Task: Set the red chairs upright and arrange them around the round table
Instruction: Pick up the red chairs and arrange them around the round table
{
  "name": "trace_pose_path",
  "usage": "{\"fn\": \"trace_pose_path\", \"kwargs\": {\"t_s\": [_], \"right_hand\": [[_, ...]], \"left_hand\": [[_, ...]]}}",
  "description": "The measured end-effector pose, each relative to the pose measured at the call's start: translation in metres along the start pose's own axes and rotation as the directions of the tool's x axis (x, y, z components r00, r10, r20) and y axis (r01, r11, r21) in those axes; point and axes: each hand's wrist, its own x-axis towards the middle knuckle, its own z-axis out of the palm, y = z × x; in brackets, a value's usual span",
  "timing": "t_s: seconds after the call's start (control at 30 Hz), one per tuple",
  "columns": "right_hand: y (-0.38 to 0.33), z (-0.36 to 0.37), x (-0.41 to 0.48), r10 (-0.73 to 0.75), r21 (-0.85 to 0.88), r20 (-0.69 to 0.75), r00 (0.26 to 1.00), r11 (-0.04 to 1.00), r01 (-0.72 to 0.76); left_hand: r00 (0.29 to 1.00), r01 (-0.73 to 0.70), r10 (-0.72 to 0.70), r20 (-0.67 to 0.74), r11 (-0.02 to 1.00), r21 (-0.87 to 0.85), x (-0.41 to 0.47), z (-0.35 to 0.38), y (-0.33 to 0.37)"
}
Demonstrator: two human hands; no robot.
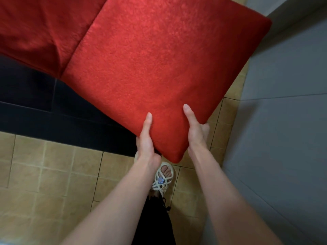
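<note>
A red upholstered chair [150, 68] fills the upper part of the head view, its large padded panel tilted with one corner pointing down at me. My left hand [146, 138] grips the panel's lower left edge, thumb on top and fingers hidden beneath. On the lower right edge my right hand [194, 128] holds the same corner the same way. A second red padded section [39, 29] joins the panel at a seam on the upper left. The chair's legs and the round table are out of sight.
Tan floor tiles [44, 174] lie below, with a dark strip [44, 112] of floor under the chair. A grey wall [283, 121] stands close on the right. My foot in a white rope sandal [163, 177] is just under the chair's corner.
</note>
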Motion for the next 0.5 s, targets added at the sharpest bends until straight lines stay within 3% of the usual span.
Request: {"fn": "trace_pose_path", "kwargs": {"t_s": [0.3, 0.5], "right_hand": [[-0.046, 0.017, -0.048, -0.059, -0.09, 0.183, 0.981, 0.993, 0.076], [-0.081, 0.043, -0.074, -0.029, -0.025, 0.162, 0.986, 0.999, 0.033]], "left_hand": [[1.0, -0.013, 0.014, 0.021, 0.998, -0.061, -0.061, 0.005, 0.024], [0.999, -0.022, 0.027, 0.036, 0.99, -0.139, -0.088, 0.005, 0.056]]}}
